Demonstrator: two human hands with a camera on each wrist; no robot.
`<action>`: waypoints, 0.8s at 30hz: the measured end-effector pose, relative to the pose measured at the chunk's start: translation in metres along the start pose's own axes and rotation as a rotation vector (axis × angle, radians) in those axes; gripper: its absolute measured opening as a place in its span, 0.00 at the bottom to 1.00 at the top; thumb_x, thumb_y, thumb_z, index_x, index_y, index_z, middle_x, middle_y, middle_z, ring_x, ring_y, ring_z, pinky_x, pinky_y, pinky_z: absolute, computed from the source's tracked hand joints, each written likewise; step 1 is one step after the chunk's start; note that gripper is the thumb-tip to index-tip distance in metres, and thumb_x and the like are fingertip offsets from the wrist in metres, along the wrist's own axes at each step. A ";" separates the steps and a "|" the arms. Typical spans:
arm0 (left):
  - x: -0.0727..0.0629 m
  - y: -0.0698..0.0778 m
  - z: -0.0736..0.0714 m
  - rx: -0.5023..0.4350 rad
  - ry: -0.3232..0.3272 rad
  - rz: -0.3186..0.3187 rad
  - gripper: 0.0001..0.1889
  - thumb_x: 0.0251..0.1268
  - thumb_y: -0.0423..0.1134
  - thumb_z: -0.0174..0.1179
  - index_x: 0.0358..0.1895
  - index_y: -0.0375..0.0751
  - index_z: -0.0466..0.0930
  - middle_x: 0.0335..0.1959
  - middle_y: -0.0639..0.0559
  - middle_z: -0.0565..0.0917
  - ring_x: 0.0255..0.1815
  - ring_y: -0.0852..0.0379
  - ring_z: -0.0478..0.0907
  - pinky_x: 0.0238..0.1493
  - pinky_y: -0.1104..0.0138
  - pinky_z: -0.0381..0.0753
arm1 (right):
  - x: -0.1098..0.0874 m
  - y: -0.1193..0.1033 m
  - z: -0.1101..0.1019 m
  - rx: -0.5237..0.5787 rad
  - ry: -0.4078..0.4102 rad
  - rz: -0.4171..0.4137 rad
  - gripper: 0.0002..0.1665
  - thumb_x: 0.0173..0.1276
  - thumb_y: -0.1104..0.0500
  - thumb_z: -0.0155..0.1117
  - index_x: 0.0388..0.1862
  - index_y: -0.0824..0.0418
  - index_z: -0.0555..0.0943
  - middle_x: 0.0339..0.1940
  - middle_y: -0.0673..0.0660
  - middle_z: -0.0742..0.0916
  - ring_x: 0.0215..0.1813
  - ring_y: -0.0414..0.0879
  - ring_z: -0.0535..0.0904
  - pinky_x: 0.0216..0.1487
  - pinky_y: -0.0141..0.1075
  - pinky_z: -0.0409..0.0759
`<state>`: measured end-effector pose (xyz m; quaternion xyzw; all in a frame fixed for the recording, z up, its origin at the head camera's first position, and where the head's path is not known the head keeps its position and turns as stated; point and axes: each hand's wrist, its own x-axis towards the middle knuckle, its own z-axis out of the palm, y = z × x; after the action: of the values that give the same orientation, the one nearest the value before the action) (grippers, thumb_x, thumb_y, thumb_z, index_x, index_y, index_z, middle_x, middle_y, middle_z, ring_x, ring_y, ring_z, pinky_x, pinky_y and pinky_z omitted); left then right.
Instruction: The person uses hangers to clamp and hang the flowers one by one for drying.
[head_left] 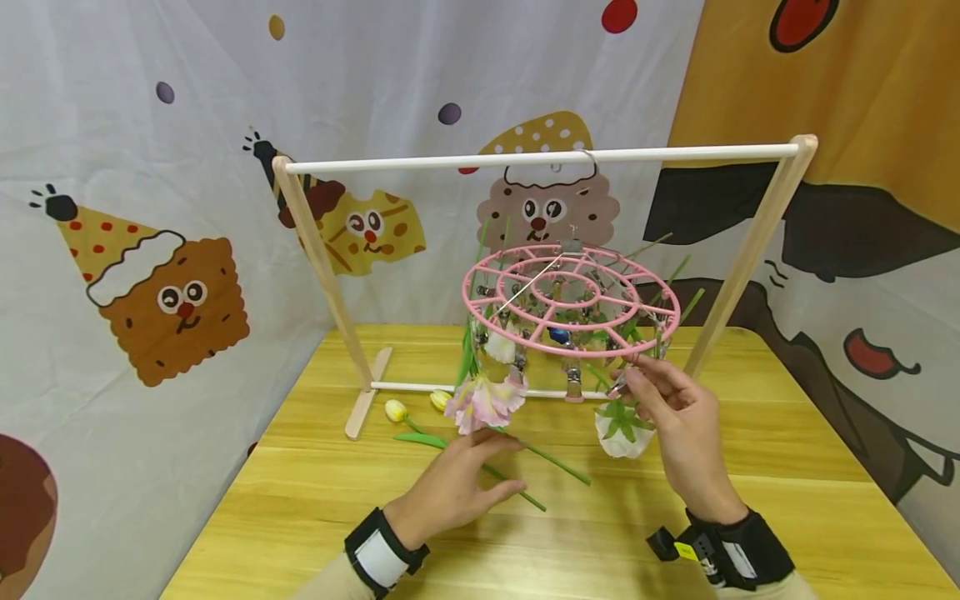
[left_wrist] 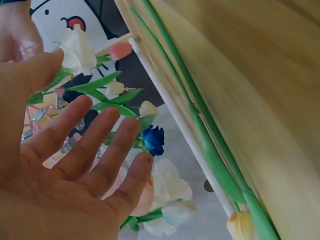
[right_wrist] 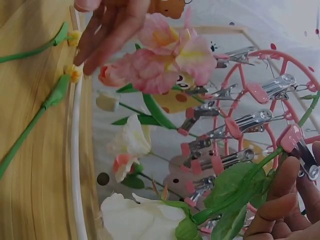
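Observation:
My right hand [head_left: 678, 425] pinches a metal clip [right_wrist: 300, 150] with pink tips at the near right rim of a round pink hanging rack [head_left: 555, 346]. The clip's tips sit on the green stem of a white rose [right_wrist: 142, 217], which hangs head down under the fingers. With fingers spread and relaxed, my left hand [head_left: 457, 483] is above the table, just below a hanging pink flower [head_left: 487, 404]. Two yellow-white tulips [head_left: 395, 410] lie on the table beside it, their stems partly hidden by that hand.
The rack hangs from the white bar [head_left: 420, 162] of a wooden stand [head_left: 326, 267]. Several other flowers, among them a blue one [left_wrist: 153, 140], hang head down from its clips. Behind the wooden table [head_left: 300, 517] is a cartoon-printed cloth [head_left: 375, 83].

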<state>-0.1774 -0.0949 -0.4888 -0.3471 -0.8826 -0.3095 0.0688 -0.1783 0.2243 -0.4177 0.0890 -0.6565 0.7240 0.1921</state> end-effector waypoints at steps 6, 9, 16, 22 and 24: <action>-0.007 -0.011 0.000 0.109 -0.020 0.013 0.26 0.79 0.51 0.80 0.74 0.50 0.89 0.73 0.51 0.91 0.72 0.51 0.90 0.73 0.53 0.93 | 0.005 0.002 -0.006 -0.027 0.023 0.009 0.18 0.89 0.64 0.70 0.70 0.72 0.87 0.49 0.51 0.99 0.43 0.40 0.93 0.39 0.29 0.86; -0.010 -0.017 -0.001 0.162 -0.030 0.016 0.29 0.77 0.53 0.82 0.75 0.51 0.89 0.77 0.47 0.88 0.74 0.48 0.89 0.75 0.50 0.92 | 0.007 0.004 -0.009 -0.037 0.022 0.015 0.18 0.90 0.63 0.70 0.70 0.70 0.87 0.50 0.52 0.99 0.43 0.41 0.93 0.39 0.29 0.86; -0.018 -0.035 -0.007 0.250 -0.071 -0.016 0.38 0.70 0.64 0.84 0.78 0.53 0.87 0.81 0.48 0.85 0.78 0.46 0.86 0.81 0.45 0.87 | 0.014 0.006 -0.016 -0.071 0.021 0.022 0.19 0.91 0.59 0.70 0.73 0.64 0.87 0.52 0.46 0.98 0.46 0.39 0.91 0.42 0.27 0.87; -0.024 -0.050 -0.013 0.297 -0.092 -0.085 0.40 0.71 0.65 0.82 0.76 0.45 0.87 0.81 0.40 0.84 0.80 0.37 0.84 0.82 0.39 0.85 | 0.021 0.009 -0.023 -0.052 0.049 0.021 0.20 0.90 0.58 0.70 0.74 0.63 0.87 0.53 0.47 0.98 0.47 0.39 0.89 0.42 0.26 0.86; -0.025 -0.054 -0.016 0.293 -0.085 -0.092 0.39 0.71 0.63 0.83 0.76 0.43 0.87 0.79 0.40 0.86 0.79 0.36 0.85 0.81 0.38 0.86 | 0.023 0.009 -0.025 -0.053 0.066 0.024 0.19 0.90 0.58 0.71 0.73 0.62 0.88 0.52 0.47 0.97 0.47 0.39 0.88 0.42 0.25 0.86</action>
<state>-0.1949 -0.1492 -0.5115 -0.3052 -0.9354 -0.1651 0.0672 -0.1996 0.2518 -0.4205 0.0520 -0.6697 0.7113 0.2072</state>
